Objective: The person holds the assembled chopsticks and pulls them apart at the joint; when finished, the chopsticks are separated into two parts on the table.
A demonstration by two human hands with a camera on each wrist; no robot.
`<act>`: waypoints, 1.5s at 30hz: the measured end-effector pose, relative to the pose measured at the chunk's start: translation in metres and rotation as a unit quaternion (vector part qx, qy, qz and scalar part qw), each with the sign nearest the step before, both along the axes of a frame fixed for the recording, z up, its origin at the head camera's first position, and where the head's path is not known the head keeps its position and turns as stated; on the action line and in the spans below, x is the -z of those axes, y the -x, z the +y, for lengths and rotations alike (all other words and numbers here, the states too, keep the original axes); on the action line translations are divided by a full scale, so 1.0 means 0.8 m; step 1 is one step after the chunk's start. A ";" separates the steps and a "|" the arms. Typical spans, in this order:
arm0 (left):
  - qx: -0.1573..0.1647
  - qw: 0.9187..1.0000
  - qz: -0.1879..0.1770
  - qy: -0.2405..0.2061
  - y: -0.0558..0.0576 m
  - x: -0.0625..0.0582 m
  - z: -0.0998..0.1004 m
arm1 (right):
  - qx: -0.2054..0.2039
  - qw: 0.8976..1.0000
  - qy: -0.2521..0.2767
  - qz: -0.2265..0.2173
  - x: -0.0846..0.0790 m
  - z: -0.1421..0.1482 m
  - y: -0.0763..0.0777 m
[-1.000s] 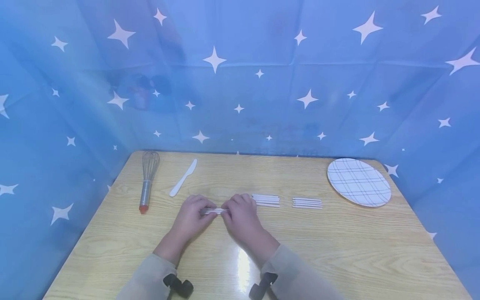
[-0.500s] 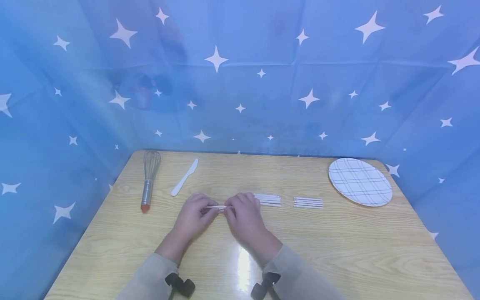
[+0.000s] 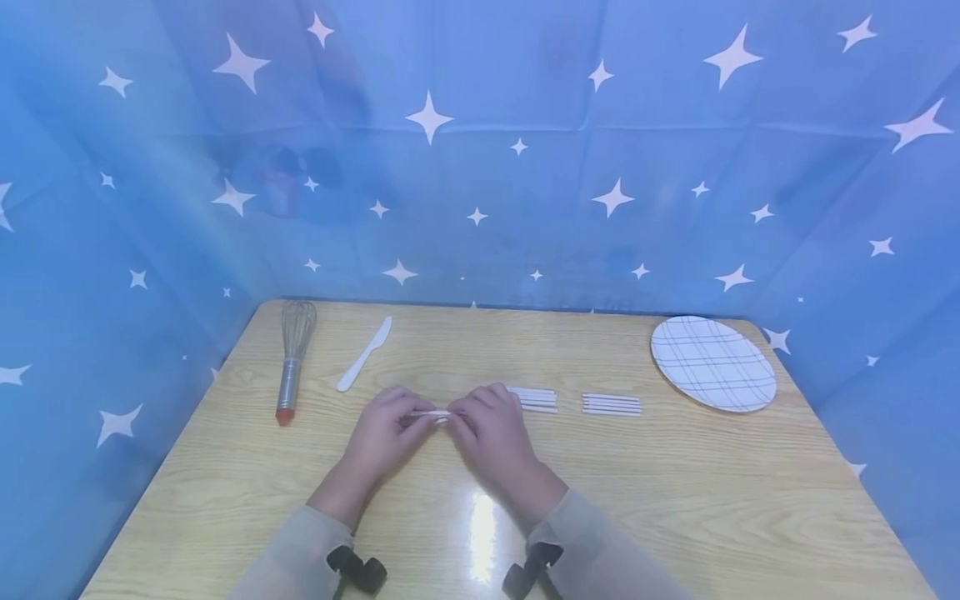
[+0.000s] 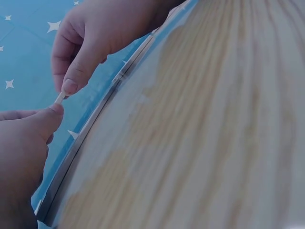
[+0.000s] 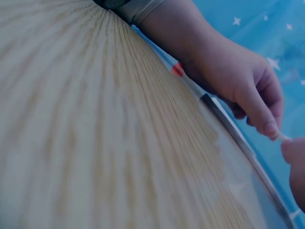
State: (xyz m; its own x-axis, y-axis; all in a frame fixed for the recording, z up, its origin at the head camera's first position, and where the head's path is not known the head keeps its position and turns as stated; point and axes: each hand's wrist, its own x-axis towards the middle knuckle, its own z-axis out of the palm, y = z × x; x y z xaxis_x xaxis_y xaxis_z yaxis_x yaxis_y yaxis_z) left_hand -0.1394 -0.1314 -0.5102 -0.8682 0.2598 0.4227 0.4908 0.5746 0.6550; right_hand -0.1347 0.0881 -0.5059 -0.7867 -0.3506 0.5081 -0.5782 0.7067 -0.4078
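Observation:
In the head view, my left hand point(image 3: 384, 429) and right hand point(image 3: 491, 429) face each other at the middle of the table. Between them they pinch one thin white stick point(image 3: 431, 413) by its two ends, thumb against fingers. A short bit of the same stick point(image 4: 60, 98) shows between the thumbs in the left wrist view. Just below it in the head view, more white sticks point(image 3: 442, 420) show in the gap, mostly hidden by the hands. Right beside my right hand lies a row of several white sticks point(image 3: 536, 400), its left end covered by the fingers.
A second row of several white sticks point(image 3: 612, 404) lies farther right. An oval checked plate point(image 3: 712, 364) is at the back right. A white plastic knife point(image 3: 364, 354) and a whisk point(image 3: 292, 367) with a red tip lie at left. Starry blue cloth point(image 3: 480, 167) hangs behind the table.
A second ago both hands were on sticks lying side by side. Since then one stick has come up between the fingertips. The right hand has shifted slightly right; the other things lie as before.

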 end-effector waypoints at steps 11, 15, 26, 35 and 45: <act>0.014 0.999 0.049 -0.005 0.005 0.007 0.018 | 0.005 1.000 0.010 0.010 0.006 0.019 0.001; 0.028 0.998 0.057 -0.013 0.006 0.008 0.030 | 0.011 1.000 0.013 0.010 0.004 0.031 -0.003; 0.044 0.998 0.046 -0.008 0.007 0.006 0.077 | 0.015 0.999 0.040 -0.005 0.002 0.078 -0.011; 0.040 0.997 0.044 0.042 0.012 0.007 0.123 | 0.027 0.998 0.035 0.045 0.005 0.122 -0.015; 0.069 0.994 0.067 0.052 0.016 0.005 0.170 | 0.028 0.996 0.032 0.080 0.009 0.172 -0.017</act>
